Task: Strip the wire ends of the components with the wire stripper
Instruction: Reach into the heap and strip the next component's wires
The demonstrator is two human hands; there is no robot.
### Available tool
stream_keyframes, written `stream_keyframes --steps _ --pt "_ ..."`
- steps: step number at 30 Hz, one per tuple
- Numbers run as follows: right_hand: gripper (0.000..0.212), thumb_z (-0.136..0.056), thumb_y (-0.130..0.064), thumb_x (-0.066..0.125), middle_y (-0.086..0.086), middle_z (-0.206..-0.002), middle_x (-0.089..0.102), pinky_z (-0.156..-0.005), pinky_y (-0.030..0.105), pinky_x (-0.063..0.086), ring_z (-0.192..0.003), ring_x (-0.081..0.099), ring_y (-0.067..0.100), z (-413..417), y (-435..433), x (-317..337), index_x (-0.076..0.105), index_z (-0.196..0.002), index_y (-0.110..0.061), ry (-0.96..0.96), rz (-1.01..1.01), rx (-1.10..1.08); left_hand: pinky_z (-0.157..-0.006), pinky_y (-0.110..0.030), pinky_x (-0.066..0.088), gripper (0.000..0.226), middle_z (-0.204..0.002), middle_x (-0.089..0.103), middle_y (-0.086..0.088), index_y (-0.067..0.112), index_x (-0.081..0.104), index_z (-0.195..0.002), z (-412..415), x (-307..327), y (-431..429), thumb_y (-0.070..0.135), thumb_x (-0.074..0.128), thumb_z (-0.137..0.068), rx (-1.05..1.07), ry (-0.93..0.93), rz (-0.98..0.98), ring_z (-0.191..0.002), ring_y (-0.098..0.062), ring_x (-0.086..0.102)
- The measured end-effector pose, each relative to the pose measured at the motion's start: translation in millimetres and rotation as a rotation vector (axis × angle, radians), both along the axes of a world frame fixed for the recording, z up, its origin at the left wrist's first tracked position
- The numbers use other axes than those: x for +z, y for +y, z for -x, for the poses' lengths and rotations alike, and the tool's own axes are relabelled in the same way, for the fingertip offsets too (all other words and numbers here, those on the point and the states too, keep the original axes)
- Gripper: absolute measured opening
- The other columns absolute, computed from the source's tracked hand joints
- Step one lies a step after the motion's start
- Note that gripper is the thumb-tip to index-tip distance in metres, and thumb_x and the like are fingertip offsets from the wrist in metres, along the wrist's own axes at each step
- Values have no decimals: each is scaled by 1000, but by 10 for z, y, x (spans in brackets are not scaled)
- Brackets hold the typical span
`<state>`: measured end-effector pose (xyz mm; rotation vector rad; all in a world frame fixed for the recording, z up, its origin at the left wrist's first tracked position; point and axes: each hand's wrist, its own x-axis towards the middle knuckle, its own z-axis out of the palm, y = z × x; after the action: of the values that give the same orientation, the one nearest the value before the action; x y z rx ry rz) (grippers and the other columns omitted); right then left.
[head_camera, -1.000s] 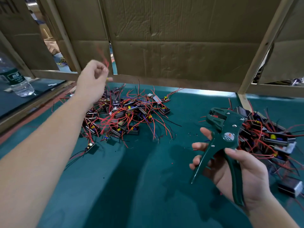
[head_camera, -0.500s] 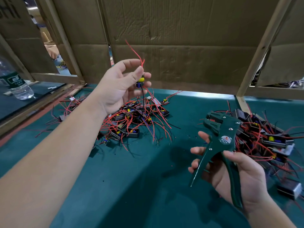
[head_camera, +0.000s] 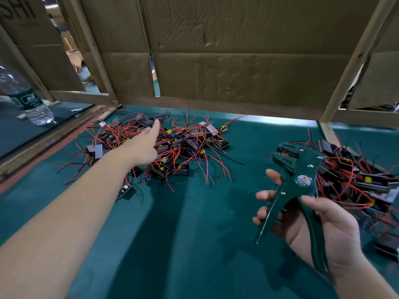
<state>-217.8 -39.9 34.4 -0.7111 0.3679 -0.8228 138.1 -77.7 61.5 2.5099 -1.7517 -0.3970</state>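
Head view: left hand (head_camera: 148, 145) at 11 o'clock reaches over component pile (head_camera: 180, 169), fingers straight; right hand (head_camera: 323, 229) at 4 o'clock, fingers curled round wire stripper (head_camera: 302, 169).

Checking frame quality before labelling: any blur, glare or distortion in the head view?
Head view: wide-angle lens slants the wooden post; left hand soft at its fingertips; wire stripper in the right hand sharp; arm shadows on the table; glare strip under the cardboard.

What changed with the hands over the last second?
The left hand let go of the component it had lifted and now reaches, fingers straight, down to the left pile. The right hand still grips the wire stripper, unmoved.
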Motion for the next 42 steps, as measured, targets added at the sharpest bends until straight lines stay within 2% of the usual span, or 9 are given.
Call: stream_keyframes --steps 3,6,11,13,17,19,23,34,42 --pt "88 -44 -27 87 27 -98 65 -72 52 56 -72 64 38 -7 -1 -7 61 -126 -6 9 9 4 -97 -44 45 67 -137 51 -13 18 31 -146 -141 -112 72 20 62 -86 115 -72 135 -120 -33 51" --pt "89 -44 -27 87 27 -97 64 -72 52 56 -72 63 38 -15 -2 -19 61 -126 -5 22 4 6 -91 -43 49 34 -101 67 -5 21 64 -101 -162 -177 103 50 64 -82 174 -41 56 -98 -30 61" --pt "85 -53 -21 85 29 -98 63 -74 54 56 -74 63 41 -33 7 -37 56 -131 -2 -43 -21 60 -95 -41 44 31 -86 66 2 27 59 -71 -200 -220 127 56 64 -83 188 -20 97 -92 -25 59" --pt "85 -54 -19 85 30 -98 63 -75 54 55 -74 63 42 -31 3 -43 55 -131 -1 -62 -31 61 -83 -37 47 29 -78 62 3 29 60 -68 -235 -171 139 51 64 -85 194 -36 221 -85 -25 58" --pt "91 -43 -27 87 27 -96 65 -73 52 57 -71 64 38 -36 1 -47 60 -127 -5 43 2 4 -52 -17 45 5 -73 67 8 20 69 -84 -221 -17 145 19 68 -88 252 576 648 -56 -2 59" --pt "91 -43 -28 87 26 -96 65 -73 52 56 -71 64 38 -41 3 -53 61 -126 -6 51 12 -4 -52 -10 44 10 -68 70 8 19 69 -81 -196 82 186 13 67 -88 244 799 808 -51 3 57" --pt "91 -42 -28 87 27 -95 65 -73 53 56 -70 64 39 -50 3 -53 61 -126 -5 49 13 -3 -58 -17 46 3 -72 71 5 19 73 -81 -86 335 265 22 71 -80 132 1111 961 -60 -6 58" --pt "80 -62 -16 80 31 -99 64 -81 57 52 -77 64 43 -14 -28 -58 51 -134 0 -116 -39 81 -60 -24 37 42 -81 67 10 26 67 -67 185 696 226 30 44 -102 -8 1228 943 -67 -6 52" --pt "88 -47 -25 86 27 -95 65 -76 54 56 -72 64 39 -28 -14 -58 59 -128 -5 0 -16 32 -78 -40 45 36 -94 68 8 24 44 -75 237 764 244 38 29 -105 6 1400 877 -89 -17 61"
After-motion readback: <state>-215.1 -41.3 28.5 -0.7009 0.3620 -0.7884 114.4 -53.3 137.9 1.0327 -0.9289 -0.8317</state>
